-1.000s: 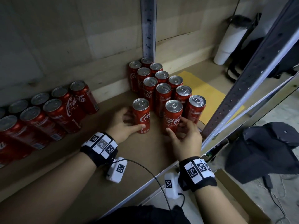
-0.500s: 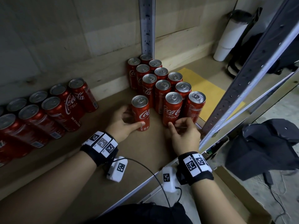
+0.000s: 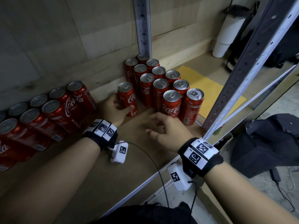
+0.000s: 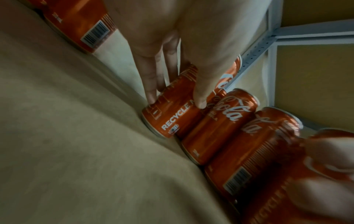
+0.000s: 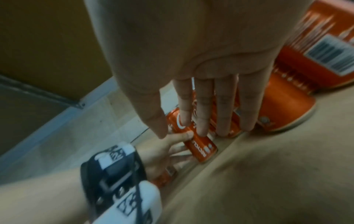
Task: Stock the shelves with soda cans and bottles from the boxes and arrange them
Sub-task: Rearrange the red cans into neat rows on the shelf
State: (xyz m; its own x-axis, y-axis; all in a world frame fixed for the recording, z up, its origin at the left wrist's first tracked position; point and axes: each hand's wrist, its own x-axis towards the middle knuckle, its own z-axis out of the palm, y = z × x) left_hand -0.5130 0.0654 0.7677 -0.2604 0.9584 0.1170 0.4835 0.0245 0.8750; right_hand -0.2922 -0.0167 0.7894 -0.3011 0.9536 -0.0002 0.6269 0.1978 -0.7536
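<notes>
On the brown shelf board stands a block of several upright red cola cans against the back corner. My left hand grips one red can just left of that block; thumb in front, fingers behind. The same can stands upright on the board beside its neighbours. My right hand hovers above the board in front of the block, fingers relaxed and holding nothing. A second group of red cans stands at the left.
A grey perforated shelf post rises at the right front edge, another at the back. A yellow sheet lies on the board right of the cans. A white tumbler and dark bags sit beyond.
My left hand has slid its can back and left, level with the block's second row. My right hand has let go of the front can and pulled back toward me.
</notes>
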